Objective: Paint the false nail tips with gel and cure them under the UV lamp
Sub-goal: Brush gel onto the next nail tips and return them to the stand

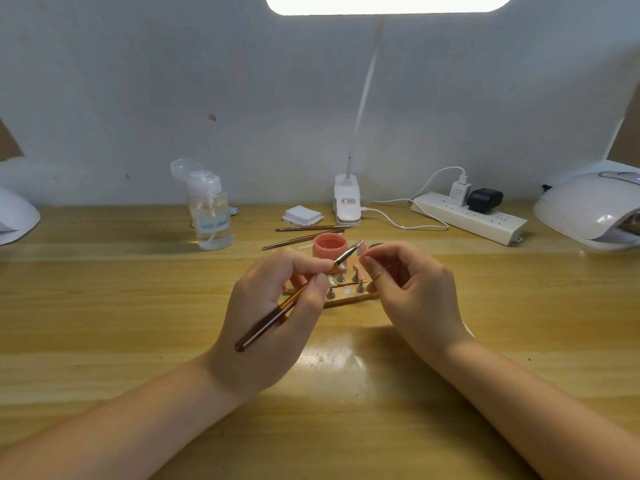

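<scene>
My left hand point(277, 306) grips a brown gel brush point(294, 299) like a pen, its bristle end reaching a small pink nail tip point(362, 250). My right hand point(408, 292) pinches that tip on its little stand, held above the table. Below the hands lies a wooden holder board point(349, 299) with several metal stands point(341, 278), some carrying pink tips. An open jar of pink gel point(329, 244) stands just behind. The white UV lamp point(592, 209) sits at the far right of the table.
A clear pump bottle point(211, 216) stands at the back left. Two thin tools point(304, 233), a stack of white wipes point(301, 215), the clip base of a desk lamp point(346, 202) and a power strip point(467, 216) line the back. Another white device point(15, 216) is at the left edge.
</scene>
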`<action>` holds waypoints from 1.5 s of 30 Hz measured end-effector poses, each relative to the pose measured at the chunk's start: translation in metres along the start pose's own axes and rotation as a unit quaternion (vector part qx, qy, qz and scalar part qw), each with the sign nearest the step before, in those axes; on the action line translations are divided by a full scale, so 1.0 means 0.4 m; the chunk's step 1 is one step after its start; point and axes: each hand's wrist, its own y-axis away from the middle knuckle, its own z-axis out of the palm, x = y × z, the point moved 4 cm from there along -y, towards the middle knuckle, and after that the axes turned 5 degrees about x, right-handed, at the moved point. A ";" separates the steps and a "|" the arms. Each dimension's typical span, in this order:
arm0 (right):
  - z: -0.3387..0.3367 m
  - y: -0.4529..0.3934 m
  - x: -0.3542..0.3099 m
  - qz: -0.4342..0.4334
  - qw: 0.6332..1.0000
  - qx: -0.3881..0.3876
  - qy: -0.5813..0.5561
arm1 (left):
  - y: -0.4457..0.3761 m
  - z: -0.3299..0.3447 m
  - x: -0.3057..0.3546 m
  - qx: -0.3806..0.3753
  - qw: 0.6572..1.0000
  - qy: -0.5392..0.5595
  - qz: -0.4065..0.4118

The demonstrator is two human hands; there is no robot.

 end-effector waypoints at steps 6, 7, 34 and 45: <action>-0.003 -0.002 0.003 0.002 1.000 0.003 0.005 | 0.002 -0.001 0.001 -0.018 1.000 -0.006 0.011; -0.003 -0.002 0.004 0.005 1.000 0.004 0.005 | 0.001 -0.004 0.001 -0.014 1.000 0.000 0.008; 0.000 -0.002 0.005 0.025 0.999 0.001 -0.029 | 0.000 0.004 -0.014 -0.001 0.987 0.096 -0.126; 0.000 -0.002 0.006 0.047 0.997 -0.001 -0.056 | 0.004 0.005 -0.030 0.007 0.977 0.142 -0.159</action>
